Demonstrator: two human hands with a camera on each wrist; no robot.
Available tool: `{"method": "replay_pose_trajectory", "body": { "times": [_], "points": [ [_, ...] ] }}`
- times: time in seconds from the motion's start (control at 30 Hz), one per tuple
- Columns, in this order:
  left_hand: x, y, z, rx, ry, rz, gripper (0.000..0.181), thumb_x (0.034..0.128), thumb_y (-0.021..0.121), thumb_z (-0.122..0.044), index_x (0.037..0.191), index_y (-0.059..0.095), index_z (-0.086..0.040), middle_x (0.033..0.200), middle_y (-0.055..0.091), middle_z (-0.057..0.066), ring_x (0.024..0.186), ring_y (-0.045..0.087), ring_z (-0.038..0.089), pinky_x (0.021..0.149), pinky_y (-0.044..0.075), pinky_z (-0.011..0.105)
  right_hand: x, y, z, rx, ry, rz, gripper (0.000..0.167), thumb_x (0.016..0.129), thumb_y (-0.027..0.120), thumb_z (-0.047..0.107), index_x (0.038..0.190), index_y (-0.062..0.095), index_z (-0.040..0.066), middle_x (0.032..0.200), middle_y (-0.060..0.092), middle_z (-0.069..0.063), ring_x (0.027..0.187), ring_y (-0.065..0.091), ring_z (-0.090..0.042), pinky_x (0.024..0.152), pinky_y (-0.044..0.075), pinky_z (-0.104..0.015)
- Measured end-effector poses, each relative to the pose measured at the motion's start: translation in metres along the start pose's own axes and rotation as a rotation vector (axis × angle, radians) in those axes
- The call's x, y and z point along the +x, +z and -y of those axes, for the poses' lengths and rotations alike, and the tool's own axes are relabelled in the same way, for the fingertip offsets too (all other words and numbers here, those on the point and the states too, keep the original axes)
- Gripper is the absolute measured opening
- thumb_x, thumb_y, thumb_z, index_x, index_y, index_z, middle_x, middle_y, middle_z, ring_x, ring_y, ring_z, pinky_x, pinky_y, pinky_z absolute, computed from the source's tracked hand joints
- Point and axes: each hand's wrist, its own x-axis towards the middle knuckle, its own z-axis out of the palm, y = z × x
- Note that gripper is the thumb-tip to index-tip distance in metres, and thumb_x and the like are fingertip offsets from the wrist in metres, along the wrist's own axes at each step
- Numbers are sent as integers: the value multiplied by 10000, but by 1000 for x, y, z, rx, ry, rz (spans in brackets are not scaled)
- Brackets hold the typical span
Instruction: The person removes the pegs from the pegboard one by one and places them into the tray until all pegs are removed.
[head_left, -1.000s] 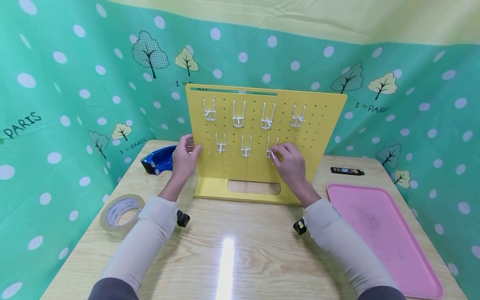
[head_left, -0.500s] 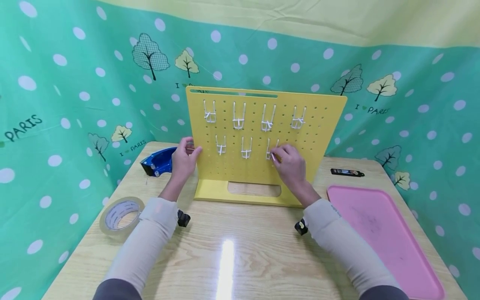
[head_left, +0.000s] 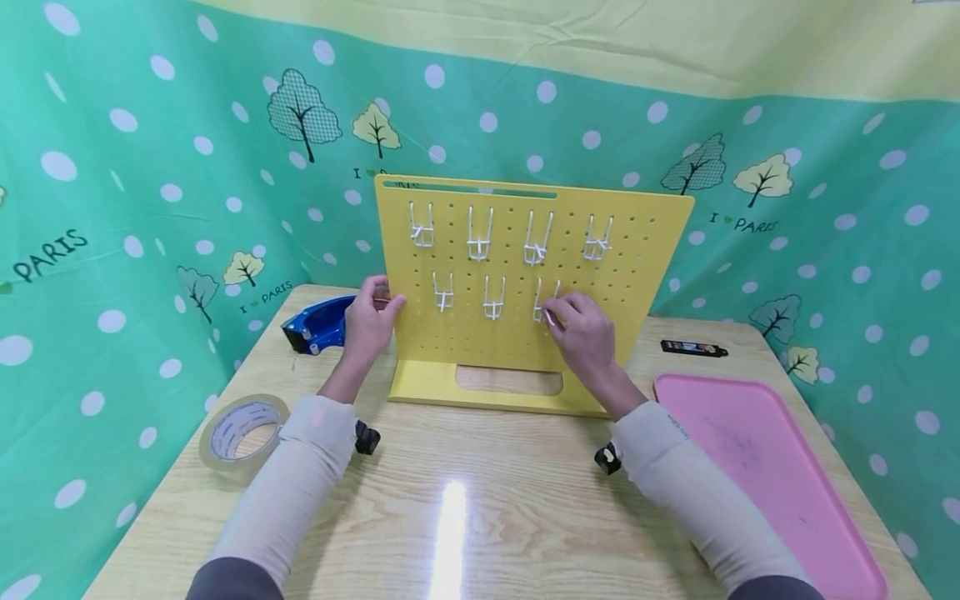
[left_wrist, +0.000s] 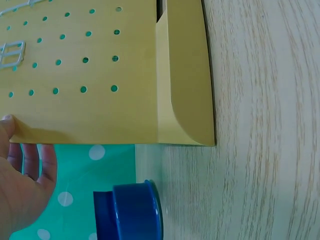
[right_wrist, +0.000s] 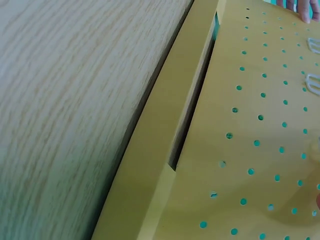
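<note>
A yellow pegboard (head_left: 517,342) stands upright on the table, with white wire hooks (head_left: 478,248) in two rows. My left hand (head_left: 368,321) grips its left edge, thumb on the front and fingers behind, as the left wrist view shows with the hand (left_wrist: 25,185) at the board's edge (left_wrist: 90,120). My right hand (head_left: 587,337) pinches the rightmost hook of the lower row (head_left: 537,312) between thumb and finger; part of that hook is hidden by the fingers. In the right wrist view only a bit of that hand shows at the right border.
A blue tape dispenser (head_left: 318,327) stands behind my left hand. A roll of clear tape (head_left: 213,433) lies at the left. On the right are a pink tray (head_left: 780,483) and a small black tube (head_left: 693,348). A polka-dot curtain (head_left: 480,100) hangs behind the board.
The head view has shifted slightly. My right hand has turned a little at the hook; my left hand keeps its grip on the board's edge.
</note>
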Motion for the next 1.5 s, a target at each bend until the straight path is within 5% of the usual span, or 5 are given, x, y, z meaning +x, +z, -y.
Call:
{"method": "replay_pose_trajectory", "body": {
  "times": [0.23,0.77,1.2,1.5],
  "points": [
    [0,1,0,10,1,1,341,1001,666,-218,1296,553,-88,1144,682,205,1062,671,369,892,570,511,0,-7,0,11,-20,-24,74,896,750,161,898,770,90,858,726,-110,749,687,-269,628,594,-373],
    [1,2,1,-2,-9,10,334,1001,665,-216,1290,556,-91,1137,676,194,1053,665,351,886,566,493,-26,-64,-21,-2,14,171,138,823,838,134,934,762,104,909,737,-79,754,702,-238,616,582,-351],
    [2,1,-1,-9,-8,25,329,1003,662,-223,1285,562,-85,1135,682,198,1037,670,350,868,569,480,-55,-115,-61,-22,303,414,71,886,788,121,951,771,96,963,764,-85,778,715,-263,650,554,-384],
    [2,0,1,4,-14,30,338,1009,653,-225,1303,558,-89,1135,672,195,1028,658,338,858,557,456,-72,-140,-103,-39,466,749,123,935,735,208,1004,767,111,914,764,-92,820,695,-245,711,555,-387]
  ]
}}
